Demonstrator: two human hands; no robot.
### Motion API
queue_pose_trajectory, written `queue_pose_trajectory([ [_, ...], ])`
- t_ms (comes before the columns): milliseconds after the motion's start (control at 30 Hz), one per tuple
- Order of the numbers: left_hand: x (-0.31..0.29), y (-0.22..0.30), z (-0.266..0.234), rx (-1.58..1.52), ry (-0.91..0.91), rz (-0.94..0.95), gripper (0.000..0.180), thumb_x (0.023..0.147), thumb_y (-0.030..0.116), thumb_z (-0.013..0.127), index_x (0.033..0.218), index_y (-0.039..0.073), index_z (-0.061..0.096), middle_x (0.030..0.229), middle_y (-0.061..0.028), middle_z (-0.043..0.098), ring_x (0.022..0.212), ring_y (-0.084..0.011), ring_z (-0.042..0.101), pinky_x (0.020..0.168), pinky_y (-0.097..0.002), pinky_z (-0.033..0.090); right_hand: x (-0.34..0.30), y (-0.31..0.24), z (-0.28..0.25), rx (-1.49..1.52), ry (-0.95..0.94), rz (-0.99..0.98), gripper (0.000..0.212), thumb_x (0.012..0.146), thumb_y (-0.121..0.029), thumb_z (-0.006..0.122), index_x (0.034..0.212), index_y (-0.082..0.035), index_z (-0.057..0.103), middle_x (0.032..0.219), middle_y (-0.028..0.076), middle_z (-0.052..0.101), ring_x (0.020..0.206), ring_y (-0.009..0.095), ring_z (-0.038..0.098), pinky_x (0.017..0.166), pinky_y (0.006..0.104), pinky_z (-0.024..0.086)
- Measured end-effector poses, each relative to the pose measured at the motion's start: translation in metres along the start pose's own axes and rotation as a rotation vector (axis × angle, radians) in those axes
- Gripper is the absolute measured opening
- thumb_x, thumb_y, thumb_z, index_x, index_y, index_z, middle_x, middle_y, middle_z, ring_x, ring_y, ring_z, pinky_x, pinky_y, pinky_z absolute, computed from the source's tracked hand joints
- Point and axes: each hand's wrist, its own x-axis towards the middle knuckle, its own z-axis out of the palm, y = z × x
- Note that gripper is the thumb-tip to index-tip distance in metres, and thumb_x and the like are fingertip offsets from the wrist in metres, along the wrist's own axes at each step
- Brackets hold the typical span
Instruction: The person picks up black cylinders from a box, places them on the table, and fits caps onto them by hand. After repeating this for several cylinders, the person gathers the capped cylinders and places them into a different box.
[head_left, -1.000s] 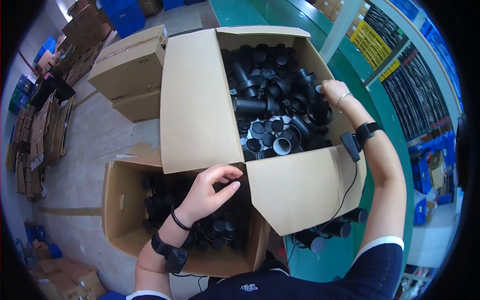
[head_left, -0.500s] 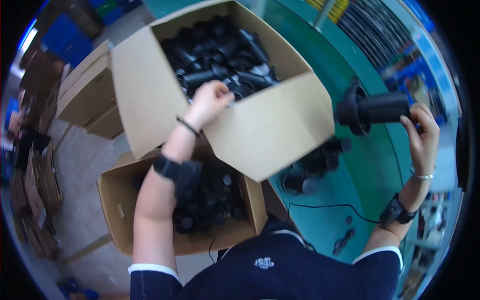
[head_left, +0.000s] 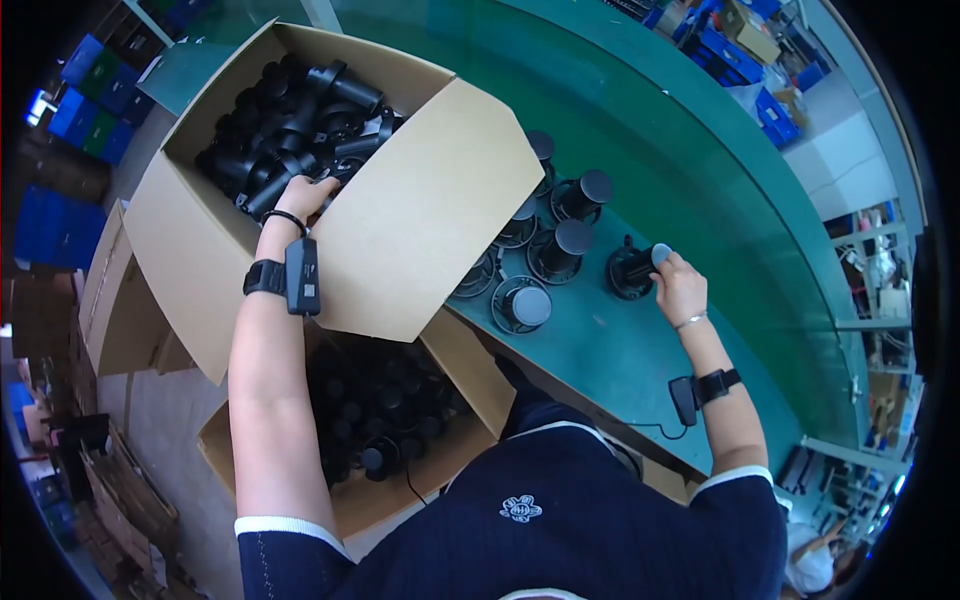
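My left hand (head_left: 306, 195) reaches into a large open carton (head_left: 215, 85) heaped with black plastic tubular parts (head_left: 275, 125). Its fingers are partly hidden by the parts and the front flap, so a grip cannot be made out. Over the green table, my right hand (head_left: 682, 287) pinches the grey-capped end of a black flanged cylinder (head_left: 630, 268). That cylinder leans slightly, its wide flanged end down at the tabletop. Left of it, several similar flanged cylinders (head_left: 574, 240) stand cap-up in a loose group.
A second carton (head_left: 480, 375) below the first holds many black capped parts (head_left: 390, 400). The large flap (head_left: 430, 200) overhangs the table's left part. A raised green ledge (head_left: 690, 130) curves along the far side. Blue crates (head_left: 60, 230) and folded cardboard (head_left: 125, 490) are at the left.
My right hand has brought the flanged cylinder from raised and sideways at the right down to the table, flange end down. My left hand has moved from the carton's edge in among the parts.
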Motion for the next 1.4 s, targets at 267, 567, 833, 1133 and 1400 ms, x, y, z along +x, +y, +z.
queue_pose_trajectory([
  [267,-0.067,0.014,-0.046,-0.395,0.303,0.232,0.054,0.072,0.026,0.07,0.111,-0.008,0.055,0.089,-0.0142,0.062,0.074,-0.0208,0.065,0.058,-0.0293,0.057,0.022,-0.021,-0.076,-0.012,-0.086,-0.123,0.032,0.07,-0.022,0.075,0.097,-0.006,0.066,0.091,0.012,0.061,0.084,0.032,0.062,0.069,0.0409,0.05],
  [567,-0.214,-0.039,-0.12,-0.895,0.611,0.466,0.038,0.087,0.021,0.063,0.116,0.002,0.046,0.099,-0.0106,0.058,0.084,-0.0167,0.062,0.064,-0.0273,0.057,0.192,-0.247,-0.232,0.331,-0.123,-0.998,0.006,0.075,-0.005,0.065,0.077,0.0,0.061,0.074,0.016,0.059,0.071,0.033,0.058,0.062,0.0395,0.047],
  [833,-0.296,-0.095,-0.108,-1.028,0.655,0.416,0.047,0.081,0.026,0.059,0.121,0.004,0.044,0.108,-0.0103,0.056,0.096,-0.0155,0.057,0.074,-0.0263,0.052,0.342,-0.368,-0.069,-0.338,-0.57,-0.912,0.048,0.077,-0.017,0.071,0.123,-0.014,0.059,0.112,0.012,0.065,0.106,0.03,0.061,0.089,0.0388,0.05],
  [1133,-0.342,-0.141,-0.072,-1.002,0.668,0.251,0.062,0.069,0.031,0.073,0.118,0.002,0.048,0.096,-0.0057,0.058,0.087,-0.0122,0.059,0.079,-0.0235,0.049,0.382,-0.388,-0.004,-0.417,-0.72,-0.858,0.064,0.066,-0.003,0.078,0.124,-0.013,0.055,0.113,0.012,0.064,0.104,0.032,0.061,0.088,0.0377,0.05],
  [1400,-0.363,-0.115,-0.06,-0.932,0.319,0.383,0.068,0.064,0.01,0.078,0.123,0.001,0.046,0.105,-0.0068,0.056,0.097,-0.0136,0.056,0.087,-0.0264,0.045,0.327,-0.333,-0.11,0.343,-0.187,-0.924,0.03,0.075,0.001,0.068,0.102,-0.008,0.056,0.081,0.014,0.067,0.075,0.028,0.067,0.069,0.0353,0.051],
])
